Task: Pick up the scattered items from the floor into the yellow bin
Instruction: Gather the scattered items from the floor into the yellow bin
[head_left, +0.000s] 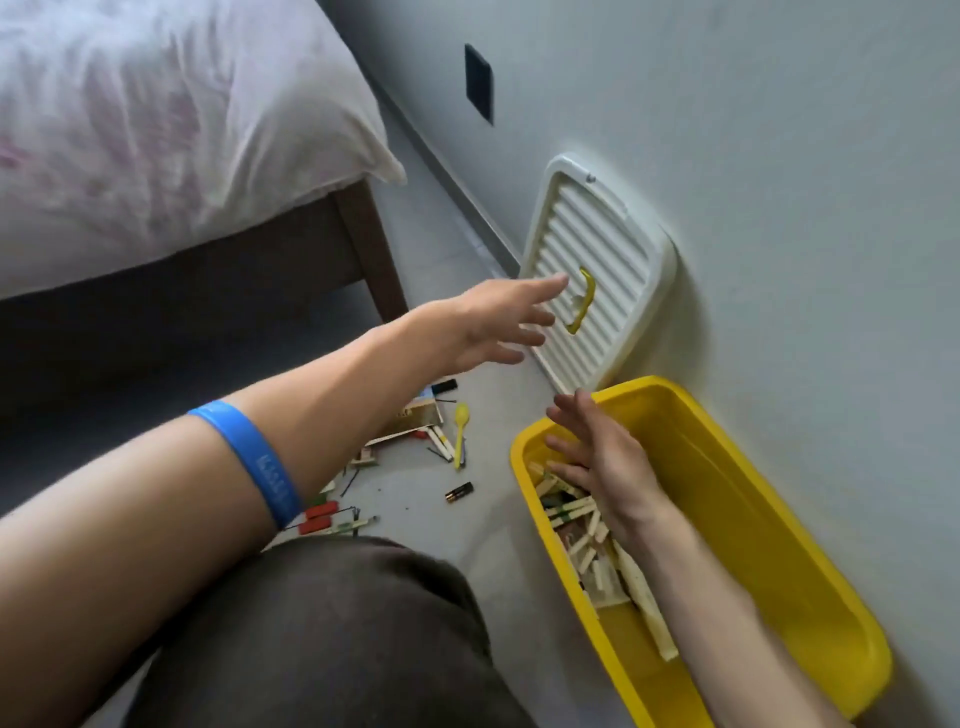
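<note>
Overhead, the left hand (493, 325) stretches forward, fingers straight and apart, holding nothing. Lower, the right hand (597, 457) hangs spread-fingered over one yellow bin (769, 525) of wooden sticks (582, 525). One yellow spoon (460, 434) and one battery (459, 491) lie on the floor (431, 525).

bin (810, 519) open-topped, lid (597, 260) beside wall

Head camera, looking steeply down, close over floor (415, 499)
</note>
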